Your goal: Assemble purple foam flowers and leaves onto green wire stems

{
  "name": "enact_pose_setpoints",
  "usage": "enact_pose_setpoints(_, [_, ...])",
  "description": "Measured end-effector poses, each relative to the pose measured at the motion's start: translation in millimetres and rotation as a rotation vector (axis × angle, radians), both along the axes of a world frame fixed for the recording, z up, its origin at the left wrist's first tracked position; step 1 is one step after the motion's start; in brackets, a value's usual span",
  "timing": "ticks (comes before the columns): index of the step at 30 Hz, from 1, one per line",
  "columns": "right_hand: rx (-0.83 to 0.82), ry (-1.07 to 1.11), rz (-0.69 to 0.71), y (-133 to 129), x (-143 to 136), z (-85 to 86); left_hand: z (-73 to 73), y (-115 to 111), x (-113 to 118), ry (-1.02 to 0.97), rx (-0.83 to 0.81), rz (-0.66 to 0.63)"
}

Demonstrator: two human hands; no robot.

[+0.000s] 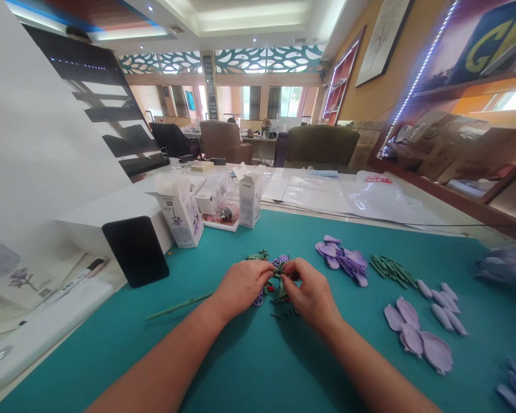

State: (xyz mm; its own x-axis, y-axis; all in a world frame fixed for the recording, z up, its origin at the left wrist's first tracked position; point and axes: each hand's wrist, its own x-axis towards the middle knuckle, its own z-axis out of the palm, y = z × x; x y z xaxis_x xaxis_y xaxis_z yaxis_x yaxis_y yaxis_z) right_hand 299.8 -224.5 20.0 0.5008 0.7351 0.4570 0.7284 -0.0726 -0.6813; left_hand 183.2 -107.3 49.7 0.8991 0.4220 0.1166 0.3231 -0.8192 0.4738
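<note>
My left hand (246, 285) and my right hand (310, 289) meet near the middle of the green mat (241, 367). Fingers of both hands are pinched on a small green piece (278, 268) between them. Around and under the fingertips lie small green, red and purple parts, such as a purple openwork piece (258, 298) beside my left fingers. A long green stem (178, 307) reaches out to the left from behind my left hand and wrist. The fingers hide much of the green piece.
Purple petals (341, 258), green sticks (393, 271), pale lilac buds (445, 307) and broad petals (417, 335) lie on the right. A black phone or tablet (135, 251) leans at the left. Behind stand an open box (180, 215), a narrow box (250, 201) and a tray (221, 225).
</note>
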Motion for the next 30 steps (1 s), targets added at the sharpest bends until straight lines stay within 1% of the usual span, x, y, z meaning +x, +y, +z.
enact_pose_setpoints(4, [-0.079, 0.131, 0.061, -2.2, 11.1, 5.6, 3.5, 2.9, -1.5, -0.02, -0.09, -0.005])
enact_pose_setpoints(7, [-0.059, 0.211, 0.062, -3.5, 18.9, 8.5, 7.4, 3.6, -2.4, -0.03, -0.138, -0.012])
enact_pose_setpoints(10, [-0.042, 0.307, 0.086, -3.3, 21.6, 9.0, 9.1, 3.6, -2.9, -0.021, -0.155, -0.017])
enact_pose_setpoints(14, [-0.065, 0.395, 0.137, -2.2, 19.3, 7.7, 5.5, 4.1, -2.8, -0.026, -0.143, -0.058])
enact_pose_setpoints(20, [-0.076, 0.403, 0.167, -1.5, 18.9, 5.3, -0.2, 5.4, -2.8, -0.059, -0.129, -0.089])
enact_pose_setpoints(27, [-0.093, 0.372, 0.208, -1.5, 20.2, 3.9, 1.6, 4.4, -3.6, -0.012, -0.053, -0.052])
enact_pose_setpoints(30, [-0.063, 0.378, 0.185, -2.2, 20.8, 6.3, 2.6, 4.2, -4.0, -0.008, -0.04, -0.065])
